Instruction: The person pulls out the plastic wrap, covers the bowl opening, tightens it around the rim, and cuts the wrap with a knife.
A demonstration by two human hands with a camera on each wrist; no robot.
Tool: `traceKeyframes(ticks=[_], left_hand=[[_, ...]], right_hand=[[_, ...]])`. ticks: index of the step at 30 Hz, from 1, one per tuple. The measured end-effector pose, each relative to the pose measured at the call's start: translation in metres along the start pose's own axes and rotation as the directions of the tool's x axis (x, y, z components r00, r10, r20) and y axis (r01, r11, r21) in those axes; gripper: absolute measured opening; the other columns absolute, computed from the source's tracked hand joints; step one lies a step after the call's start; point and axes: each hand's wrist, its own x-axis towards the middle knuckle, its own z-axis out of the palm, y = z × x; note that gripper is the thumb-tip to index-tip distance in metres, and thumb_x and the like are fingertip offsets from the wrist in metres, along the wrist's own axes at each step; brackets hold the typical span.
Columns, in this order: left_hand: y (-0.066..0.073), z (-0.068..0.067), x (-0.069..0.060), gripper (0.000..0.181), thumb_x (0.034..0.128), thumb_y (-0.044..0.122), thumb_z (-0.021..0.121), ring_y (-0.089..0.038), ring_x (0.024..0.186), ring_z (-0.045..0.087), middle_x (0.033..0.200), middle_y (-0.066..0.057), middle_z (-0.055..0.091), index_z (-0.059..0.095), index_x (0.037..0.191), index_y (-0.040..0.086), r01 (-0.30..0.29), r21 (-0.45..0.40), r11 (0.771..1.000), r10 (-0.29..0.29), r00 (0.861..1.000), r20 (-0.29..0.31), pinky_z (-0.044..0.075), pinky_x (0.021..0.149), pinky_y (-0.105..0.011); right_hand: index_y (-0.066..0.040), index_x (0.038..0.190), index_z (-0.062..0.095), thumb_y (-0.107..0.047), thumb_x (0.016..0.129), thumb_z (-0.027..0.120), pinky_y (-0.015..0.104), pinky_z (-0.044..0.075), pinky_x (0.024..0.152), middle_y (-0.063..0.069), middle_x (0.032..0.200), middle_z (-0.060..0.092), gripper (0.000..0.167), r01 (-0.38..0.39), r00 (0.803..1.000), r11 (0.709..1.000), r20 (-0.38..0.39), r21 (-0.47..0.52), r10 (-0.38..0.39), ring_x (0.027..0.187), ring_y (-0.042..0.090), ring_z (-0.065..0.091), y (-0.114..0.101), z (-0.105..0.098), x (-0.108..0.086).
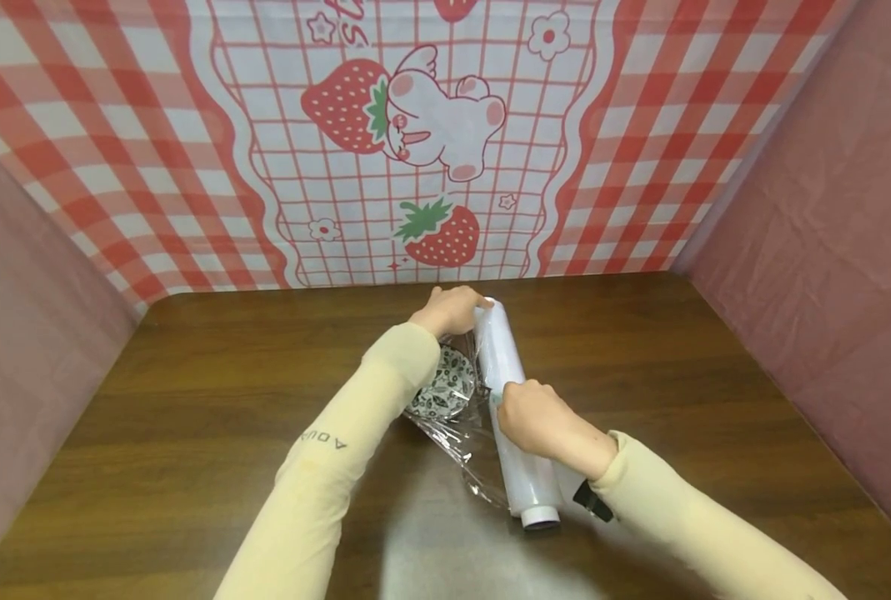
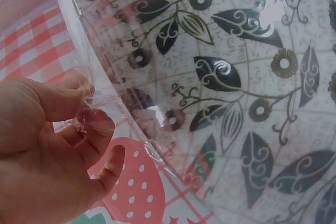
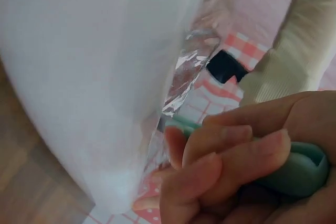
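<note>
A white roll of cling film (image 1: 501,350) lies lengthwise on the table, its core end towards me. My left hand (image 1: 453,310) is at its far end; in the left wrist view the thumb and fingers pinch the edge of the clear cling film (image 2: 149,148). That film stretches over a round dish (image 1: 448,387) with a dark leaf pattern, left of the roll. Beside the roll's middle, my right hand (image 1: 538,421) grips a small green tool (image 3: 299,174), its tip against the film at the roll's side. Fingers hide most of the tool, so its kind is unclear.
The brown wooden table (image 1: 227,400) meets a strawberry-print cloth (image 1: 445,125) at the back. Pink curtains (image 1: 828,208) hang at both sides. Loose film (image 1: 460,450) sags between dish and roll. A black band (image 1: 592,501) is at my right wrist.
</note>
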Motion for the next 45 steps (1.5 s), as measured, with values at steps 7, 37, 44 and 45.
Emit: traceKeyframes(ticks=[7, 37, 44, 45], left_hand=[[-0.001, 0.000, 0.000, 0.060, 0.0818, -0.004, 0.043, -0.019, 0.128, 0.039, 0.138, 0.004, 0.044, 0.048, 0.132, 0.028, -0.002, 0.014, 1.000, 0.002, 1.000, -0.019, 0.027, 0.100, -0.044], [-0.002, 0.000, -0.002, 0.059, 0.0827, -0.002, 0.041, -0.020, 0.131, 0.034, 0.142, 0.000, 0.040, 0.045, 0.134, 0.028, 0.001, -0.008, 1.000, -0.001, 1.000, -0.006, 0.021, 0.104, -0.048], [-0.004, 0.001, -0.003, 0.060, 0.0821, -0.002, 0.041, -0.019, 0.132, 0.034, 0.142, 0.001, 0.040, 0.045, 0.133, 0.028, 0.008, -0.006, 1.000, -0.008, 1.000, -0.006, 0.021, 0.105, -0.048], [-0.004, 0.000, -0.003, 0.060, 0.0818, -0.003, 0.041, -0.019, 0.131, 0.034, 0.141, 0.001, 0.040, 0.046, 0.133, 0.028, 0.007, -0.010, 1.000, -0.007, 1.000, -0.007, 0.022, 0.104, -0.047]], right_hand=[[0.003, 0.064, 0.051, -0.005, 0.080, 0.051, 0.040, 0.045, 0.042, 0.017, 0.055, 0.050, 0.018, -0.001, 1.000, 1.000, -0.021, 0.003, 0.001, 0.049, 0.029, 0.053, -0.006, 0.001, -0.013], [-0.006, 0.068, 0.046, -0.012, 0.080, 0.060, 0.039, 0.040, 0.039, 0.009, 0.053, 0.049, 0.019, -0.047, 0.998, 0.998, -0.027, 0.048, 0.048, 0.047, 0.027, 0.053, -0.018, 0.015, -0.093], [-0.008, 0.071, 0.047, -0.013, 0.075, 0.065, 0.038, 0.041, 0.039, 0.005, 0.052, 0.048, 0.019, -0.049, 0.999, 0.999, -0.021, 0.017, 0.049, 0.045, 0.025, 0.051, -0.019, 0.024, -0.109], [-0.008, 0.071, 0.046, -0.013, 0.075, 0.065, 0.038, 0.041, 0.039, 0.005, 0.052, 0.048, 0.019, -0.051, 0.999, 0.999, -0.017, 0.016, 0.051, 0.045, 0.025, 0.052, -0.019, 0.025, -0.111]])
